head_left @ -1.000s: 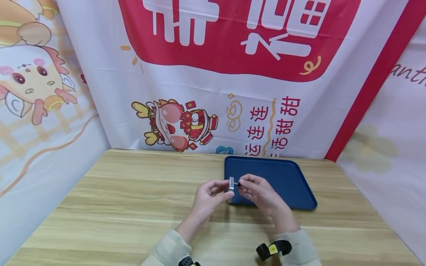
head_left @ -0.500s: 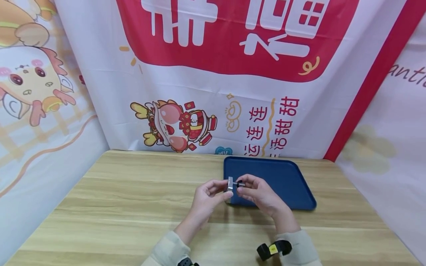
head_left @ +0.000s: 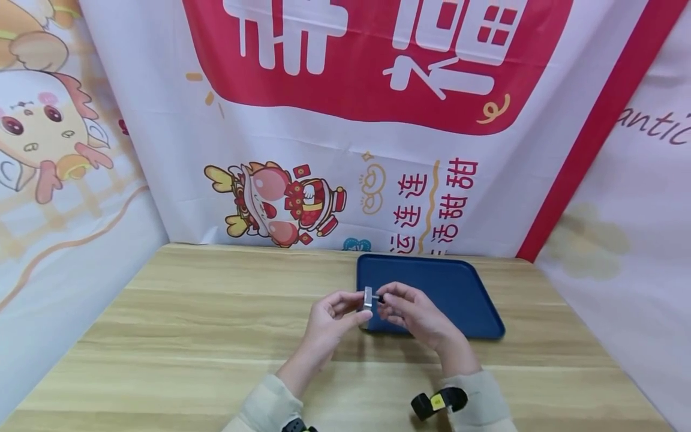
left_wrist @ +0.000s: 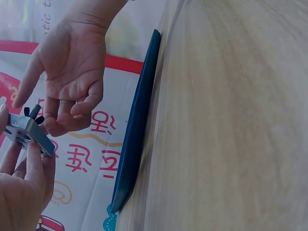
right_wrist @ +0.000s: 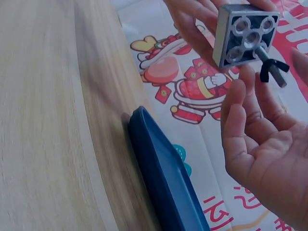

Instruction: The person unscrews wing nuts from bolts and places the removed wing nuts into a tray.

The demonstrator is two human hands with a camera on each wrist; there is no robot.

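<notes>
My left hand [head_left: 329,324] pinches a small square metal block [right_wrist: 246,36] by its edges, above the table. Several round holes show on one face of the block. From a corner hole sticks a threaded bolt [right_wrist: 278,77] carrying a black wing nut [right_wrist: 274,66]. My right hand [right_wrist: 269,154] is around the wing nut, palm showing, with the thumb apart from the loosely bent fingers. One fingertip lies close to the nut; whether it touches cannot be told. In the left wrist view, the wing nut [left_wrist: 33,114] stands between the right hand's [left_wrist: 74,72] digits.
Behind the hands, a dark blue tray [head_left: 453,300] lies on the wooden table [head_left: 216,336] near its back edge. A printed cloth [head_left: 302,138] hangs behind the table, with more cloth on both sides. Black straps circle both wrists.
Half a second ago, the right fingers sat further out along the bolt; now they are nearer the block. The left hand keeps its hold, and the whole view has shifted slightly.
</notes>
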